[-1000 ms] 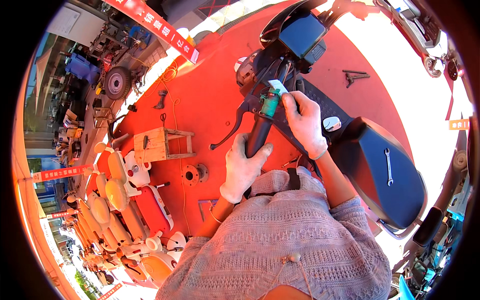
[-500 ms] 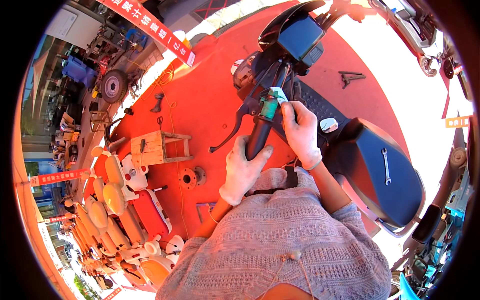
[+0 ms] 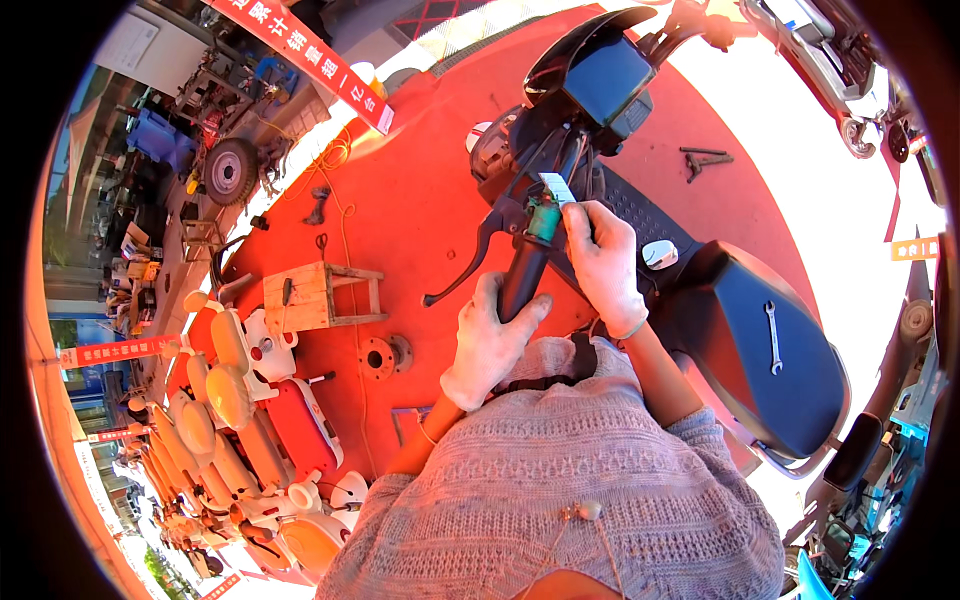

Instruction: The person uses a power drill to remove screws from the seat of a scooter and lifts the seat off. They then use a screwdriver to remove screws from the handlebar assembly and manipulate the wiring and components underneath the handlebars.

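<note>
My left hand point(image 3: 488, 345), in a pale glove, is wrapped round the black handlebar grip point(image 3: 522, 280) of an electric scooter. Just beyond the grip, a green section point(image 3: 543, 220) encircles the handlebar, and a black brake lever point(image 3: 476, 256) juts out to the left. With thumb and fingers, my gloved right hand point(image 3: 608, 268) pinches a small whitish flat piece point(image 3: 557, 188) beside the green section. Whether that piece touches the bar cannot be made out. The dark display housing point(image 3: 604, 82) and several cables lie past it.
A wrench point(image 3: 773, 338) rests on the scooter's black seat point(image 3: 745, 395). To the left on the red floor stand a wooden stool point(image 3: 300, 298) and a round metal hub point(image 3: 378, 358). Parked scooters point(image 3: 300, 425) line the lower left. Dark metal parts point(image 3: 704, 160) lie beyond the footboard.
The whitish piece has turned in my right fingers and shows more of its flat face beyond the green section. My left hand keeps its hold on the grip.
</note>
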A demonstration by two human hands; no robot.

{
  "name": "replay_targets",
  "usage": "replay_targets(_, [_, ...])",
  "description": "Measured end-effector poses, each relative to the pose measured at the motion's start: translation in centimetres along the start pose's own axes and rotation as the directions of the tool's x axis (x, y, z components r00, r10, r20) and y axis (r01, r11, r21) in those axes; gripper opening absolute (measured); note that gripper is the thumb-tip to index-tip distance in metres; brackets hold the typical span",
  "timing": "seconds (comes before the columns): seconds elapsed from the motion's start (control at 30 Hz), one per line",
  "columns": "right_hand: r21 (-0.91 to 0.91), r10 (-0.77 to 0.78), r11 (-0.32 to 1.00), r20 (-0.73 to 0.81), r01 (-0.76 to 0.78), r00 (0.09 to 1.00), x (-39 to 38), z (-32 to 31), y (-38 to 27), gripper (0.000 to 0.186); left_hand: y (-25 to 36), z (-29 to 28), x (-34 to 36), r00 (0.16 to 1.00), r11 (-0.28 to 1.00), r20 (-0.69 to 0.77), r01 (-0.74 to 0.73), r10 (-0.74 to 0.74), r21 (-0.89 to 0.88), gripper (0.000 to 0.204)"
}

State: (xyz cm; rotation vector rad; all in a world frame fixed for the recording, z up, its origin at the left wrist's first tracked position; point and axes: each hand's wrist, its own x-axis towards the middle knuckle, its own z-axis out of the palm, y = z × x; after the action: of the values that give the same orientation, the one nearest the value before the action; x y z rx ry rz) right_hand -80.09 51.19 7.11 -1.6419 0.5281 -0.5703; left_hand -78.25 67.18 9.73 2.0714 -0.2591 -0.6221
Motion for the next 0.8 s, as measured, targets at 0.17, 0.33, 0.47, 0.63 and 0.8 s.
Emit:
replay_targets(0.17, [0.146,0.077,0.985,0.086,-0.089,0.993,0.2,-1.6,-1.1,0.026,0.6,-0.5,-0.2,0.999,0.988,-0.020,-0.027,0.030,0.153,0.054])
replay_targets(0.33, [0.283,0.068,0.959,-0.141,-0.025,0.988,1.3,-3.9,-2.4,0.025,5.8,-2.5,4.1,0.797,0.768,-0.060,-0.556,0.601,0.318,0.042])
replay_targets(0.47, [0.350,0.130,0.930,-0.033,-0.111,0.991,1.1,-3.7,-2.4,0.026,8.6,-3.5,9.1,0.648,0.508,0.434,-0.761,0.626,0.404,0.034])
replay_targets(0.63, [0.361,0.172,0.917,0.016,-0.166,0.985,1.2,-4.3,-2.1,0.026,8.5,-3.1,11.1,0.655,0.612,0.389,-0.752,0.648,0.247,0.017])
replay_targets(0.8, [0.314,0.149,0.932,0.125,-0.182,0.981,1.0,-3.7,-1.5,0.024,4.3,-1.6,10.9,0.903,0.903,0.014,-0.430,0.430,-0.026,0.015])
